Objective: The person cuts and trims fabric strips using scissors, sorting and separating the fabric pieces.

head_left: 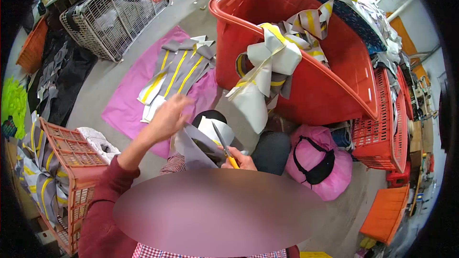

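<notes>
My right hand is closed around the yellow handle of scissors, their pointed blades aimed up and away from me. Grey cloth lies across my lap beside it, next to a white piece. Slightly blurred, my left hand is raised above the cloth's left side with its fingers loosely apart and nothing visible in them. Beyond it, grey strips with yellow bands lie stacked on a pink sheet on the floor.
A large red bin stands ahead, with white, grey and yellow strips hanging over its rim. A pink bundle with a black strap sits at my right. An orange crate of strips is on the left; a wire basket stands farther back.
</notes>
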`<state>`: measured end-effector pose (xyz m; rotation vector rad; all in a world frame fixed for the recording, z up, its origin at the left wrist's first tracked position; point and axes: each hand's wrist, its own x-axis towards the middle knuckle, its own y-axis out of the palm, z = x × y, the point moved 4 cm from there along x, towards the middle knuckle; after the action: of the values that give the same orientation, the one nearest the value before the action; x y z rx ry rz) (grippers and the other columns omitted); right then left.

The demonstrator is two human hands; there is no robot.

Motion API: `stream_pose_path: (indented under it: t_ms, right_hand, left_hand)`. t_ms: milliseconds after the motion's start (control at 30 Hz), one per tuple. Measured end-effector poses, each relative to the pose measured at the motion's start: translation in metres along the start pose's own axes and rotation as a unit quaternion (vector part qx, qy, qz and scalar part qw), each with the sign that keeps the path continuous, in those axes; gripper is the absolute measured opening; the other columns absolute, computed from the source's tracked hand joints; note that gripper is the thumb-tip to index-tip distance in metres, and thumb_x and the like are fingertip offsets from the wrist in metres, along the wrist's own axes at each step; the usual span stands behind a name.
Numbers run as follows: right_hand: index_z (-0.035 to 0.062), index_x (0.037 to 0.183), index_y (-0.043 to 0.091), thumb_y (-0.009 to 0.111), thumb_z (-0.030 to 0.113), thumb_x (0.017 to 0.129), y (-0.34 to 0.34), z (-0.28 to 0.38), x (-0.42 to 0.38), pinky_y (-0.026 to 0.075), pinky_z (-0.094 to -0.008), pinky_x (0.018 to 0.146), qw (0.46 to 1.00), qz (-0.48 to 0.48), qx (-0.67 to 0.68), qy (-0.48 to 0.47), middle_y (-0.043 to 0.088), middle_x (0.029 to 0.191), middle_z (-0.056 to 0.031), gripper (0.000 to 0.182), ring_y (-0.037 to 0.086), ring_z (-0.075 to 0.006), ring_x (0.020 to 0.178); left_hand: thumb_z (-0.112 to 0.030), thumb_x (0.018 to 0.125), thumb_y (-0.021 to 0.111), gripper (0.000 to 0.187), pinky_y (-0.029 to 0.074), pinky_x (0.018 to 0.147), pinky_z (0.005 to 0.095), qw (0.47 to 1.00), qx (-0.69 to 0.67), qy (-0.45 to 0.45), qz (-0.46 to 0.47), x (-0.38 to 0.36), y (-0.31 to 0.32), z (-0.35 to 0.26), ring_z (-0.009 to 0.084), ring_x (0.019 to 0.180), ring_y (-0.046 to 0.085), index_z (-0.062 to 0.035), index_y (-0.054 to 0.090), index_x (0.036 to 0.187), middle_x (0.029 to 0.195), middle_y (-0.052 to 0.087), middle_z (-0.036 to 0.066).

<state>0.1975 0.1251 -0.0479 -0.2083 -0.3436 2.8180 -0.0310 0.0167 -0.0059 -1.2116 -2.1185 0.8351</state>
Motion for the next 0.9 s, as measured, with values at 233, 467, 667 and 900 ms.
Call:
stream_pose_path:
  t_ms: [233, 467, 667, 900]
  right_hand:
    - [0.0057, 0.135, 0.048, 0.069, 0.016, 0.084, 0.005, -0.010, -0.007, 0.040, -0.0222, 0.063, 0.997, 0.010, 0.079, 0.020, 0.043, 0.073, -0.0004, 0.057, 0.043, -0.0097, 0.065]
    - [0.0076, 0.136, 0.046, 0.065, 0.008, 0.086, -0.013, -0.006, -0.015, 0.038, -0.0203, 0.060, 0.987, -0.043, 0.156, 0.006, 0.041, 0.069, 0.0022, 0.053, 0.041, -0.0060, 0.062]
    - [0.0074, 0.134, 0.047, 0.064, 0.005, 0.084, -0.012, 0.005, -0.009, 0.038, -0.0207, 0.059, 0.989, -0.040, 0.139, -0.010, 0.043, 0.068, 0.0024, 0.053, 0.041, -0.0058, 0.061]
    - [0.0081, 0.134, 0.049, 0.069, 0.008, 0.082, -0.046, 0.021, -0.030, 0.036, -0.0198, 0.058, 0.992, -0.067, 0.103, -0.008, 0.042, 0.070, 0.0030, 0.056, 0.040, -0.0057, 0.062]
  left_hand:
    - [-0.027, 0.080, 0.064, 0.038, 0.048, 0.082, 0.0443, 0.998, -0.006, 0.046, -0.030, 0.165, 0.102, 0.000, 0.0372, 0.096, 0.059, -0.0024, 0.063, 0.110, 0.100, 0.061, 0.019]
    - [-0.029, 0.083, 0.065, 0.035, 0.049, 0.066, 0.0312, 0.972, -0.230, -0.048, -0.002, 0.171, 0.168, -0.005, 0.0139, 0.072, 0.061, 0.0029, 0.067, 0.097, 0.078, 0.067, 0.010]
    - [-0.029, 0.086, 0.062, 0.032, 0.041, 0.058, 0.0271, 0.936, -0.328, -0.131, 0.013, 0.156, 0.177, -0.019, 0.0095, 0.064, 0.051, 0.0011, 0.067, 0.093, 0.070, 0.058, 0.002]
    - [-0.026, 0.089, 0.060, 0.027, 0.040, 0.060, 0.0244, 0.935, -0.338, -0.098, 0.037, 0.044, 0.072, -0.047, 0.0074, 0.068, 0.050, 0.0001, 0.067, 0.091, 0.074, 0.058, -0.003]
